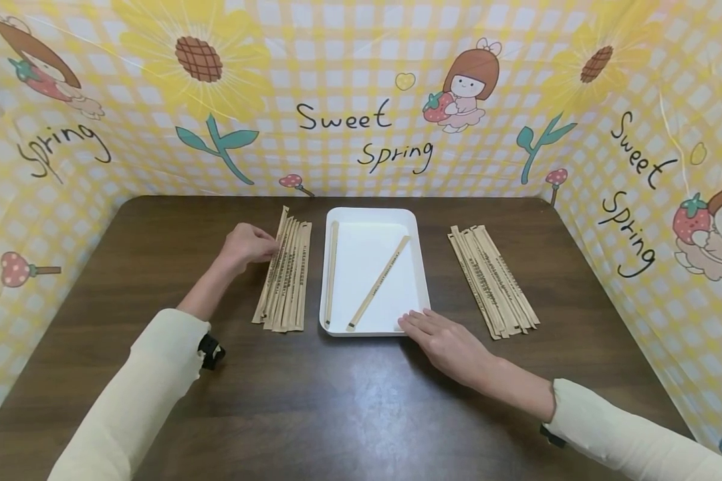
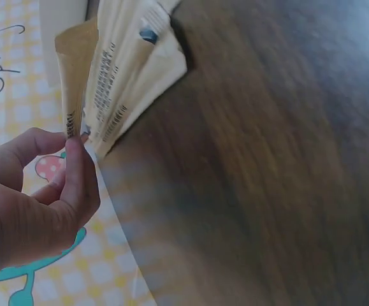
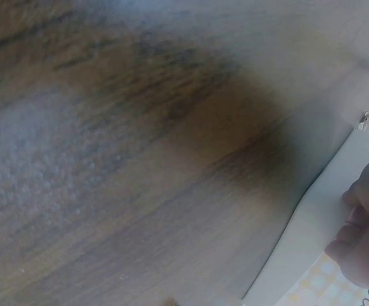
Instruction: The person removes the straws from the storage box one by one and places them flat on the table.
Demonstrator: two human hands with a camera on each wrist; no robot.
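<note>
In the head view my left hand (image 1: 249, 244) is at the upper left side of a bundle of slim brown-paper packets (image 1: 285, 287) with dark print. The left wrist view shows its thumb and fingertips pinching one long packet (image 2: 74, 76), whose end stands out from the others. What the wrapping contains is hidden. A white rectangular tray (image 1: 370, 215) lies in the middle, with two such packets inside: one along its left wall, the other slanted (image 1: 378, 284). My right hand (image 1: 448, 341) holds the tray's near right corner, fingers over the rim; the thumb is hidden in the head view.
A second bundle of the same packets (image 1: 493, 284) lies slanted to the right of the tray. The dark wooden table (image 1: 337, 414) is bordered at the back and sides by yellow checked cloth (image 1: 337, 60).
</note>
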